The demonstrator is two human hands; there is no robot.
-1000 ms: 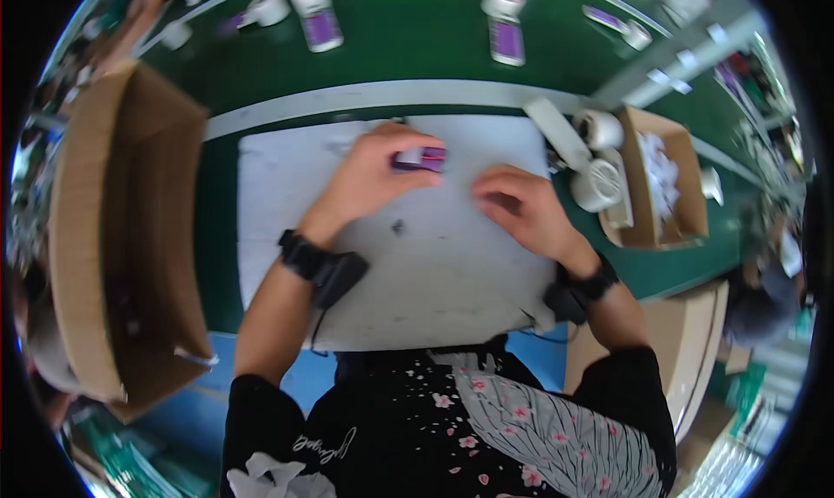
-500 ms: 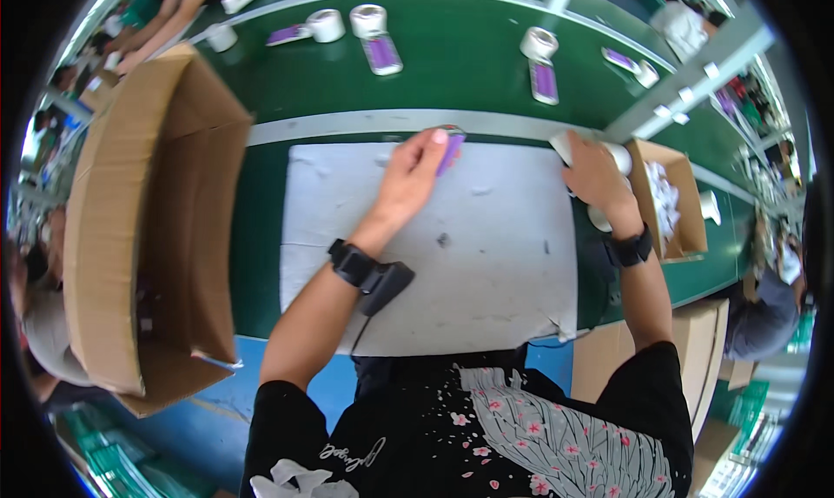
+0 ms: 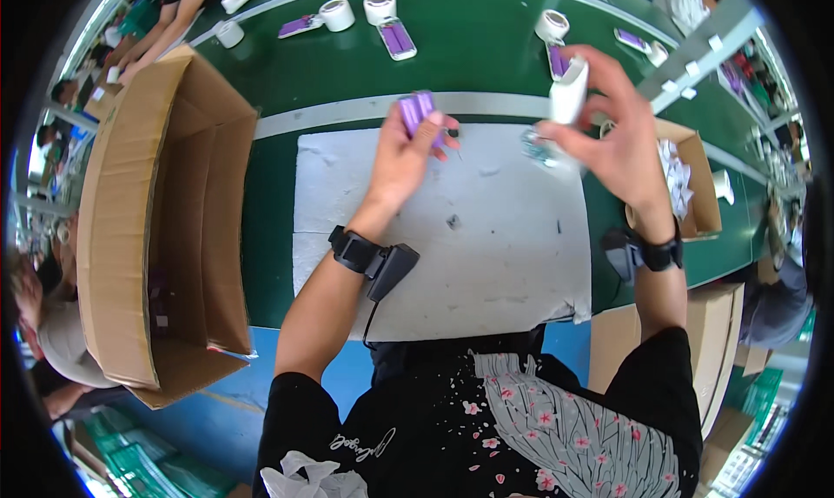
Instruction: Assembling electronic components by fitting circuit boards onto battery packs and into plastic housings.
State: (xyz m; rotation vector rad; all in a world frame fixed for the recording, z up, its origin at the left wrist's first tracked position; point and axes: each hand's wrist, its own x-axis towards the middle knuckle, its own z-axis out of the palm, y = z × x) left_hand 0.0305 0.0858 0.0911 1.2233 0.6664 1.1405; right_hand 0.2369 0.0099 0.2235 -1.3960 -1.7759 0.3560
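Note:
My left hand (image 3: 401, 159) is closed round a purple battery pack (image 3: 418, 108), with the thumb across its lower end. Short dark wires seem to stick out beside the fingers. Off to the right, my right hand (image 3: 624, 138) grips a long white plastic housing (image 3: 569, 92) between thumb and fingers, held tilted above the mat's far right corner. A greenish, shiny piece (image 3: 540, 149) shows below that thumb, too blurred to name. Both hands are over the far part of a whitish work mat (image 3: 443, 272). Each wrist wears a black strapped device.
A tall open cardboard box (image 3: 117, 229) stands at the left. On the green belt (image 3: 469, 51) lie several white round units with purple cells, such as one unit (image 3: 380, 9). A smaller carton (image 3: 702, 194) with white parts sits right, near a metal post (image 3: 712, 59).
My right hand has risen from beside the small carton, bringing the white housing up and inward. My left hand has turned, showing more of the purple battery pack.

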